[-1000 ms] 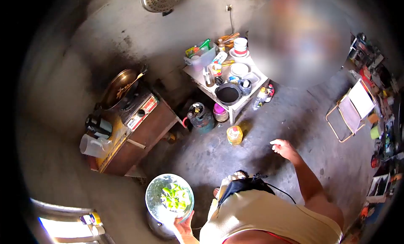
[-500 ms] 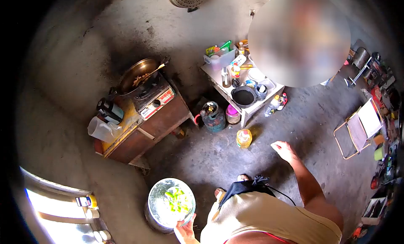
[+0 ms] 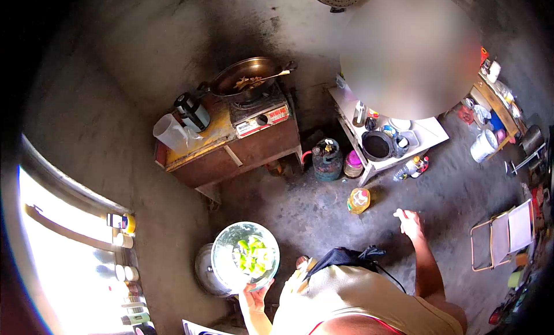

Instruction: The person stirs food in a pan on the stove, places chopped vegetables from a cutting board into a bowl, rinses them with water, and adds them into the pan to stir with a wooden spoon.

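Note:
My left hand [image 3: 254, 298] grips the near rim of a clear round bowl [image 3: 224, 237], thumb and fingers closed on its edge. Cut green pepper pieces [image 3: 252, 255] lie in the bowl. Just left of and below the bowl is a round silver metal vessel or lid [image 3: 206, 275], partly hidden by it. Out to the right, my right hand [image 3: 411, 225] hangs in the air with its fingers curled in, and nothing shows in it. The closest thing to it is an oil jug [image 3: 358, 201] with a red cap, standing on the floor.
A wok [image 3: 242, 75] holding food and a spatula sits on a gas stove [image 3: 262, 120] atop a wooden cabinet [image 3: 231, 162]. A gas cylinder [image 3: 327, 162] stands beside a white table [image 3: 424, 136] with bottles and a black pot. At right is a folding chair [image 3: 501, 237].
The view has swung left, shifting the room rightward in the picture. My left hand has moved the bowl off the silver vessel, which shows more. My right hand remains out to the side.

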A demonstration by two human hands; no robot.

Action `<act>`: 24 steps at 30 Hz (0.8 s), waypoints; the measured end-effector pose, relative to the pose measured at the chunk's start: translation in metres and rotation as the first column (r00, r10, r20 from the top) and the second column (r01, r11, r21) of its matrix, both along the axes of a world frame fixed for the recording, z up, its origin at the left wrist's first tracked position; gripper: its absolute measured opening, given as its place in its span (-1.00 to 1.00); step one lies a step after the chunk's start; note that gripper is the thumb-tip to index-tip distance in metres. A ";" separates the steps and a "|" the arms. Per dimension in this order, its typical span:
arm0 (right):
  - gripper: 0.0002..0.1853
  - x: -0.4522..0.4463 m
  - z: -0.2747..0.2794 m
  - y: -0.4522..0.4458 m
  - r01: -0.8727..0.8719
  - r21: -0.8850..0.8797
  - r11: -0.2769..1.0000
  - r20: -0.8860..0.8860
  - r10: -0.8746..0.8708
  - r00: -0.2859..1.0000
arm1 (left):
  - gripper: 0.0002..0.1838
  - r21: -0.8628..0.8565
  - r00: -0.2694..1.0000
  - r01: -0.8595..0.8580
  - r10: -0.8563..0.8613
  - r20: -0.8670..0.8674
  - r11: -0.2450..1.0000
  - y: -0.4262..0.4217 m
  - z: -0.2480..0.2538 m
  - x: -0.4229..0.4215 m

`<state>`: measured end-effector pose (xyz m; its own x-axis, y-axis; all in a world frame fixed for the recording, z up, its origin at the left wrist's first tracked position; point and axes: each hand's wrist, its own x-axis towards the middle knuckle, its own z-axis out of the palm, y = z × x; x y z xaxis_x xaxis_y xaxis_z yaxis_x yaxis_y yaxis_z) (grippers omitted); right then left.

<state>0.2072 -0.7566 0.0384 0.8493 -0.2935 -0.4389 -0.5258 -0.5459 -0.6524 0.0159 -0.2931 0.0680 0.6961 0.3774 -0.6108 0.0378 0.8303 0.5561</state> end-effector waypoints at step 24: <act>-0.61 0.198 0.086 0.179 -0.448 -0.383 0.808 0.517 0.589 0.621 | -0.30 0.042 0.999 0.010 -0.012 0.039 0.999 0.072 -0.013 0.017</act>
<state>0.4054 -0.5776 0.1239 0.9412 0.2608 0.2148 0.3375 -0.7549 -0.5623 0.0331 -0.2214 0.0551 0.7233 0.3942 -0.5670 0.0242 0.8061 0.5913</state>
